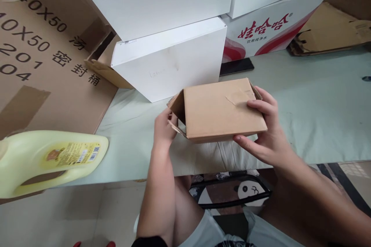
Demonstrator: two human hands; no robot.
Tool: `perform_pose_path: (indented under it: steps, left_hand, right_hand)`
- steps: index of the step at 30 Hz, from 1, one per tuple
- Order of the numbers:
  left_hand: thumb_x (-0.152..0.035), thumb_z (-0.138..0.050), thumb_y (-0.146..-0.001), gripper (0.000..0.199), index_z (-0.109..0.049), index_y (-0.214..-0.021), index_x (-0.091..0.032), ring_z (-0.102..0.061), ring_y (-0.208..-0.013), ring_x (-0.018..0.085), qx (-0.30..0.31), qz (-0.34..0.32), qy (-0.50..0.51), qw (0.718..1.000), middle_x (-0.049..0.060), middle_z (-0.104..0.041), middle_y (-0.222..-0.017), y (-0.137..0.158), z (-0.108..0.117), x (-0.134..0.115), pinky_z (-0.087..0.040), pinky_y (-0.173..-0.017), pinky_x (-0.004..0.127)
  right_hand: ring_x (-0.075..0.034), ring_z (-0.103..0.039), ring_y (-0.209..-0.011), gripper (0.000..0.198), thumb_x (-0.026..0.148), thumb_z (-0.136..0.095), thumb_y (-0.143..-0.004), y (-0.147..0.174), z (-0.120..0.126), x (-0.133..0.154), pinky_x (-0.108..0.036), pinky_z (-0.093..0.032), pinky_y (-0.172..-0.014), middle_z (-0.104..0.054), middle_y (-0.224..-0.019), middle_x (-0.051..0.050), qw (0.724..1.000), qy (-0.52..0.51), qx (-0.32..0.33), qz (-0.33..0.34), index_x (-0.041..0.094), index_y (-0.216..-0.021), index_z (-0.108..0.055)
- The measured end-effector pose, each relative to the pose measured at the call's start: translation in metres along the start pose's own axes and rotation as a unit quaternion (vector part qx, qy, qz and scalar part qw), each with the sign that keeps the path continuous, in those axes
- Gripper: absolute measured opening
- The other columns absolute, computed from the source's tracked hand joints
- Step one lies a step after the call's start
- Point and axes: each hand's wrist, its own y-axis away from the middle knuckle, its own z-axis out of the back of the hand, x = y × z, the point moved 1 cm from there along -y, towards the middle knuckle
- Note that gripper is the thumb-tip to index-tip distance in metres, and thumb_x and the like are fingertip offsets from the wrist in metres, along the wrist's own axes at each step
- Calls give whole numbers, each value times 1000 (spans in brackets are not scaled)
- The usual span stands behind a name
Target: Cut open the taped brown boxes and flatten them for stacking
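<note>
A small brown cardboard box (222,110) is held tilted over the table's front edge. Its left end is open, with flaps sticking out and a dark inside. My right hand (266,127) grips the right end, thumb under the near lower edge and fingers over the top and end. At the open end, my left hand (165,127) is closed about the flaps; some of its fingers are hidden behind them. A torn patch of tape or paper marks the box's upper face near my right fingers.
Behind the box stands a white carton (174,61), with a red-and-white carton (269,31) beyond it. A dark flat object (237,66) lies between. At left are a large printed carton (58,58) and a yellow jug (66,154). Flattened cardboard (333,31) lies at right on the pale green tablecloth (319,112).
</note>
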Motion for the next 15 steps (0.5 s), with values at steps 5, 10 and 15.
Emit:
perform_pose_path:
  steps: [5,10,15]
  left_hand:
    - [-54,-47,-91,38,-66,-97,-22,-72,-107,24,-106,-52,153,981,8,-74,-107,4,12,-8,-59,-89,34]
    - [-90,-53,-77,90,-57,-140,-26,-52,-147,36,55,-203,225,951,14,-56,-155,14,10,-11,-50,-115,45]
    - [-82,-73,-75,117,-18,-167,-36,-33,-160,38,160,-280,201,925,13,-32,-172,18,-3,-5,-35,-128,54]
  right_hand:
    - [-43,-26,-158,76,47,-74,-88,0,-2,-1,-72,-32,-124,-27,-166,-13,1000,-5,-10,6,37,-151,-33]
    - [-45,-27,-158,76,50,-72,-89,-1,-5,-3,-73,-30,-124,-30,-164,-14,999,4,-33,4,37,-152,-33]
    - [-42,-29,-157,79,52,-67,-95,2,-10,-7,-71,-32,-125,-31,-162,-15,999,15,-47,-7,37,-160,-25]
